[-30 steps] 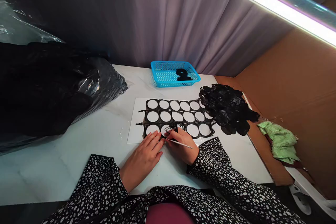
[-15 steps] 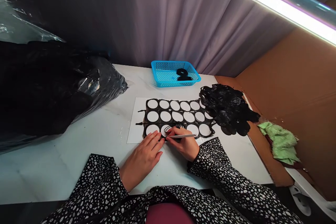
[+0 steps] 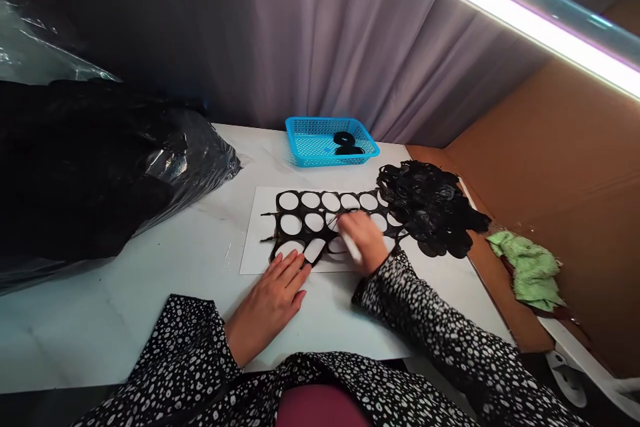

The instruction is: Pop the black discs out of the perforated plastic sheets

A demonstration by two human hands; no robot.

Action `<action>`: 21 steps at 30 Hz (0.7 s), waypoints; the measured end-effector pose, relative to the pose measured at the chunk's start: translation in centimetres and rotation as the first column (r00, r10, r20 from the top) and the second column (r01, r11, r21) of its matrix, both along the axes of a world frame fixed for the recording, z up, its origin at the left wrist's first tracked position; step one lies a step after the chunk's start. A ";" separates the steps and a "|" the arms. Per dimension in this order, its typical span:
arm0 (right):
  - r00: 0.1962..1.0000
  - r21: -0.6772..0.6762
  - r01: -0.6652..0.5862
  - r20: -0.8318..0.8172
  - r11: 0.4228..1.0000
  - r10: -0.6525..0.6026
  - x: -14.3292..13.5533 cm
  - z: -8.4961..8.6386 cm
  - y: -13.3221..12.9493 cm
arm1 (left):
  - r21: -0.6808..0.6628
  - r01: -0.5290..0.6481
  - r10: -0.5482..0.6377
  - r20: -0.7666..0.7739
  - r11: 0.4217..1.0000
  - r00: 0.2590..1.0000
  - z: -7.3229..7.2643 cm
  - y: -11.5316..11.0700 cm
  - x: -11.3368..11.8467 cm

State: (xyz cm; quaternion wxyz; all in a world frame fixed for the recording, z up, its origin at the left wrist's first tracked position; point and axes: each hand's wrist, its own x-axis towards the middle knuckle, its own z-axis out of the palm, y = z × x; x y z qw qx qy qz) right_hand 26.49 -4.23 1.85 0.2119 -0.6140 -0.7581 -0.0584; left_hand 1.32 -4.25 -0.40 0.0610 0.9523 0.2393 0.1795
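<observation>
A black sheet point(image 3: 299, 211) with rows of large round holes lies on a white board point(image 3: 258, 227). My left hand point(image 3: 270, 300) rests flat, fingers stretched out, with its tips on the sheet's near left edge. Over the sheet's middle, slightly blurred, my right hand point(image 3: 364, 235) is closed round a slim pale tool point(image 3: 353, 249) that looks like tweezers. Thin black strands show by its fingertips; whether they are gripped I cannot tell. Part of the sheet is hidden beneath this hand. The near edge looks pulled out of shape beside my left fingertips.
A heap of black ring-like scraps point(image 3: 435, 207) overlaps the sheet's right end. Behind stands a blue basket point(image 3: 305, 159) with a few black rings point(image 3: 345, 139). A large plastic bag of black material point(image 3: 90, 173) fills the left; a green cloth point(image 3: 527, 270) lies right.
My right hand has moved up and away from the near row to the sheet's middle, with the tool turned in it. The near row's holes have shifted shape. My left hand stays put.
</observation>
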 end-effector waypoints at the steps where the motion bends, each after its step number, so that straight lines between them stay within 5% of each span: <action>1: 0.989 0.037 0.144 -0.050 0.989 -0.142 1.8 0.4 1.0 | 0.004 -0.003 0.003 -0.004 1.000 1.000 0.0 -0.1 -0.1; 3: 0.904 0.061 0.405 -0.175 0.912 -0.389 5.1 1.0 2.5 | -0.003 -0.005 0.005 0.000 1.000 1.000 0.2 -0.2 -0.2; 6: 0.787 -0.064 0.480 -0.410 0.875 -0.462 7.5 1.3 3.3 | -0.042 -0.003 0.003 0.013 0.999 1.000 1.1 0.0 -0.1; 10: 0.531 -0.325 0.193 -0.759 0.926 -0.377 4.8 1.1 3.1 | -0.085 -0.034 0.037 0.032 0.996 0.999 2.3 1.4 1.0; 13: 0.335 -0.387 -0.075 -0.878 0.919 -0.342 1.3 0.5 3.2 | -0.044 -0.028 0.029 0.020 0.999 0.999 2.0 2.9 2.0; 15: 0.338 -0.378 -0.184 -0.891 0.907 -0.303 -0.4 0.0 3.3 | -0.017 -0.027 0.027 -0.022 0.999 0.999 1.4 3.7 2.4; 21: 0.550 -0.273 -0.265 -0.830 0.925 -0.088 -1.6 -1.2 2.9 | -0.013 -0.070 0.069 -0.095 0.997 0.993 0.3 3.9 2.2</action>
